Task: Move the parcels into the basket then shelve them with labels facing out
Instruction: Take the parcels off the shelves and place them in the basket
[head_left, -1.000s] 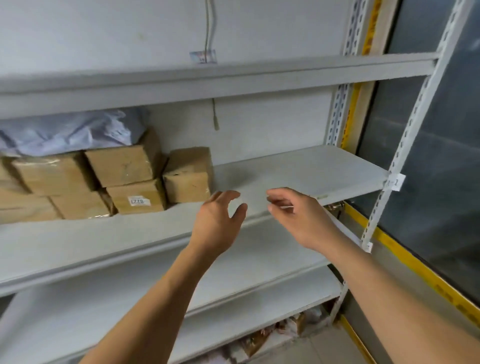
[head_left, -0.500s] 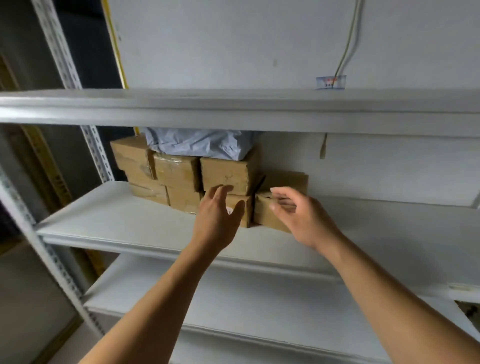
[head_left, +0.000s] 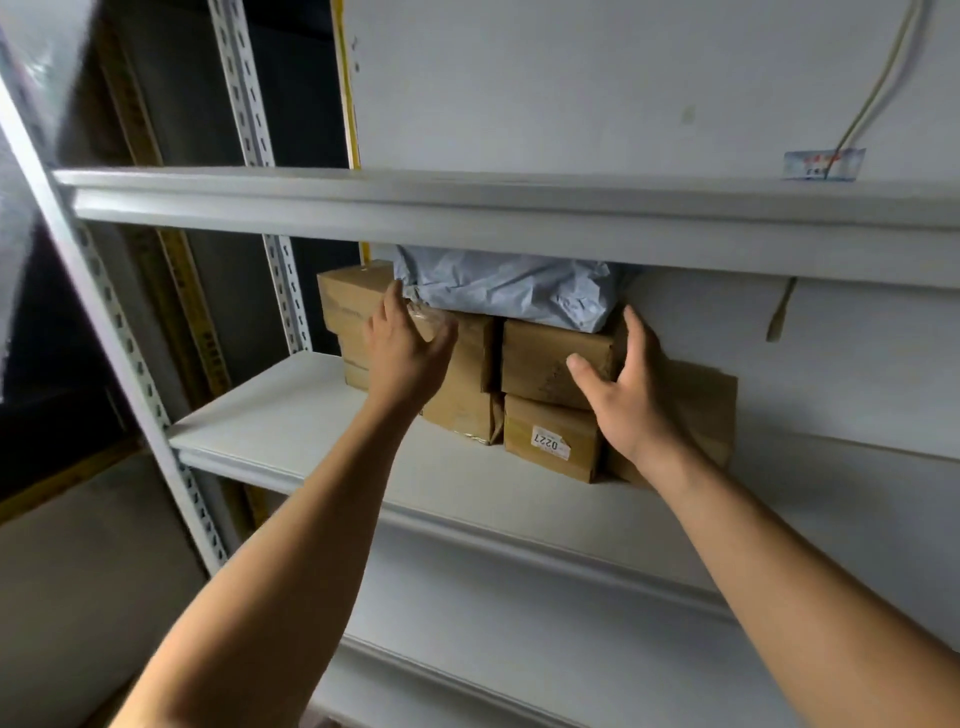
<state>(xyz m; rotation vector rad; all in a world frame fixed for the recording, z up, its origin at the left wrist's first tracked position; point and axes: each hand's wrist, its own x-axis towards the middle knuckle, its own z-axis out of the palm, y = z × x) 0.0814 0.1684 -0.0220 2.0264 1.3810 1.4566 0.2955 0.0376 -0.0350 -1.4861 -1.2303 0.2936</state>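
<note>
Head view: both arms reached up to the stacked brown parcels (head_left: 550, 364) on the white shelf (head_left: 291, 426). The left hand (head_left: 405, 353) and right hand (head_left: 623, 395) were spread, fingers relaxed, grasping nothing.

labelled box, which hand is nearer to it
Right. The right hand sits just above and right of the labelled box, overlapping its right edge in this view. The left hand is farther off, up and left.

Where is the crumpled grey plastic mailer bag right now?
In the head view, the crumpled grey plastic mailer bag lies atop the stacked brown cardboard parcels on the middle white shelf, between the raised hands.
</note>
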